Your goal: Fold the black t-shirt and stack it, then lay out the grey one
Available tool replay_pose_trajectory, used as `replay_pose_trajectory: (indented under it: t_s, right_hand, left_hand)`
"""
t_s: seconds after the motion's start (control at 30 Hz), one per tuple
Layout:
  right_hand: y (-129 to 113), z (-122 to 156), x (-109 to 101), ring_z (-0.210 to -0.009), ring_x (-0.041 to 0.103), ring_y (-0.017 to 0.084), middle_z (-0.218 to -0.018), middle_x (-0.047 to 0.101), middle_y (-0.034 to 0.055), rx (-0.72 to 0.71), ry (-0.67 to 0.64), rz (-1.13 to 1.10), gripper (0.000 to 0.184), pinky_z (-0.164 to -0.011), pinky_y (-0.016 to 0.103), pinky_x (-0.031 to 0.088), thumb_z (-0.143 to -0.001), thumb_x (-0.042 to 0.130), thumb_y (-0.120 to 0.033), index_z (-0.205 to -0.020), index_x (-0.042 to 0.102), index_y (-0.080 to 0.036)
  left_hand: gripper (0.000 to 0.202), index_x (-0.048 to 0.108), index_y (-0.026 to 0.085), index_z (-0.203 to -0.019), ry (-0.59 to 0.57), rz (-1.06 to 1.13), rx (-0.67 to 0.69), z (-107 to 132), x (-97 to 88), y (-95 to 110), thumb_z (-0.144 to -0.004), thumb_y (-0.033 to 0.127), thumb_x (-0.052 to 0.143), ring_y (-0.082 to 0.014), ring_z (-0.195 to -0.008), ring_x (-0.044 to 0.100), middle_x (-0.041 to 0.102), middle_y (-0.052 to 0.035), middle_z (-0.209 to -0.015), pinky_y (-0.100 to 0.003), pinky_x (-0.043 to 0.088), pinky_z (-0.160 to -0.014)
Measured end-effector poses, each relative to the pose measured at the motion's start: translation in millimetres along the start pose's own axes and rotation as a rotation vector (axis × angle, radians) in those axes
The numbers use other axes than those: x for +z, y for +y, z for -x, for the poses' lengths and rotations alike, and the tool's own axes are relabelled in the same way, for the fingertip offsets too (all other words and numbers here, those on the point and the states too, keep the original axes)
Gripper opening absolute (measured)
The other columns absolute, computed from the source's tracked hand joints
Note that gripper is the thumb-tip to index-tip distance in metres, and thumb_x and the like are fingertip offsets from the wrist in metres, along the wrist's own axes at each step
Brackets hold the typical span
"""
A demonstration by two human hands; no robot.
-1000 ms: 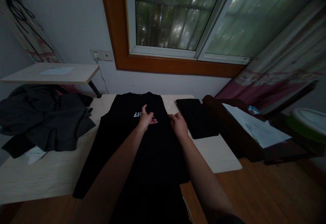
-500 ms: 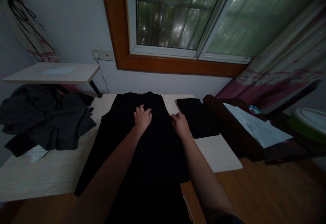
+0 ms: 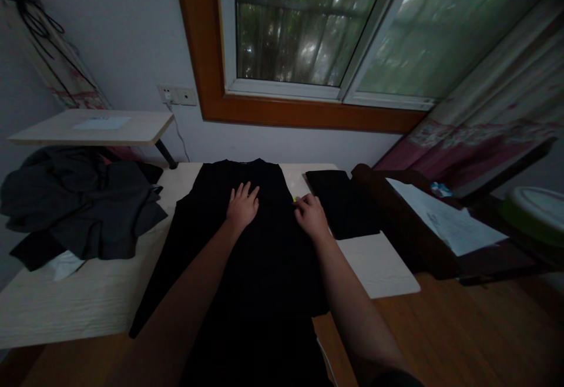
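Lying flat, the black shirt (image 3: 268, 252) slants one long sleeve (image 3: 174, 249) outward.

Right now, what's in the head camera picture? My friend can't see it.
A person's left hand lies spread on a black shirt on a pale table, the right hand at the shirt's edge. Dark grey clothes are heaped left; folded black cloth lies right.

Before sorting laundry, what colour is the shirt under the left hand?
The shirt looks black in the head view.
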State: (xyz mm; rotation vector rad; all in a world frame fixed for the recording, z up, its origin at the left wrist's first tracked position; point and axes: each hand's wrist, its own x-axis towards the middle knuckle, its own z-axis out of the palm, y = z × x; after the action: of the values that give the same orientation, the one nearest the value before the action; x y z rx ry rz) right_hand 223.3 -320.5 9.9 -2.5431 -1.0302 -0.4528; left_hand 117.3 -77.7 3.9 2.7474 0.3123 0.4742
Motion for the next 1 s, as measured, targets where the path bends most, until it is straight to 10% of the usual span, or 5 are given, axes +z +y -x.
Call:
replay_pose_trajectory:
  t_s: [0.27, 0.43, 0.77, 1.0]
  right_hand:
    - [-7, -2, 7, -0.125, 0.057, 0.026, -0.129, 0.066, 0.0102, -0.180, 0.061, -0.143, 0.035, -0.111, 0.043, 0.046, -0.100, 0.050, -0.028, -0.129, 0.070, -0.022]
    - [-6, -1, 14, -0.127, 0.061, 0.025, -0.131, 0.070, 0.0079, -0.197, -0.064, -0.145, 0.034, -0.114, 0.042, 0.046, -0.102, 0.049, -0.032, -0.124, 0.074, -0.022]
    - [-19, 2, -5, -0.092, 0.073, 0.021, -0.099, 0.078, 0.0080, -0.083, -0.041, -0.027, 0.042, -0.084, 0.029, 0.054, -0.106, 0.041, -0.038, -0.096, 0.078, -0.022]
    - [-33, -16, -4, -0.125, 0.062, 0.023, -0.135, 0.067, 0.0088, -0.103, 0.060, -0.113, 0.041, -0.112, 0.038, 0.047, -0.106, 0.038, -0.033, -0.130, 0.069, -0.021]
  left_hand:
    - [0.049, 0.050, 0.028, -0.150, -0.180, -0.137, 0.170, 9, -9.4, -14, -0.103, 0.038, 0.042, -0.0298, -0.152, 0.034, 0.041, -0.0061, -0.163, -0.056, 0.027, -0.124]
    - [0.043, 0.061, 0.022, -0.139, -0.052, -0.063, 0.194, 22, -31.7, -50, -0.100, 0.028, 0.045, -0.0223, -0.132, 0.058, 0.057, -0.0090, -0.148, -0.038, 0.045, -0.114]
    - [0.051, 0.050, 0.022, -0.150, -0.089, -0.239, 0.146, 89, -61.9, -119, -0.103, 0.040, 0.042, -0.0307, -0.152, 0.034, 0.039, -0.0109, -0.163, -0.057, 0.031, -0.122]
    - [0.046, 0.056, 0.021, -0.144, -0.041, -0.192, 0.140, 105, -68.8, -112, -0.102, 0.034, 0.041, -0.0284, -0.149, 0.040, 0.049, -0.0112, -0.157, -0.054, 0.032, -0.123]
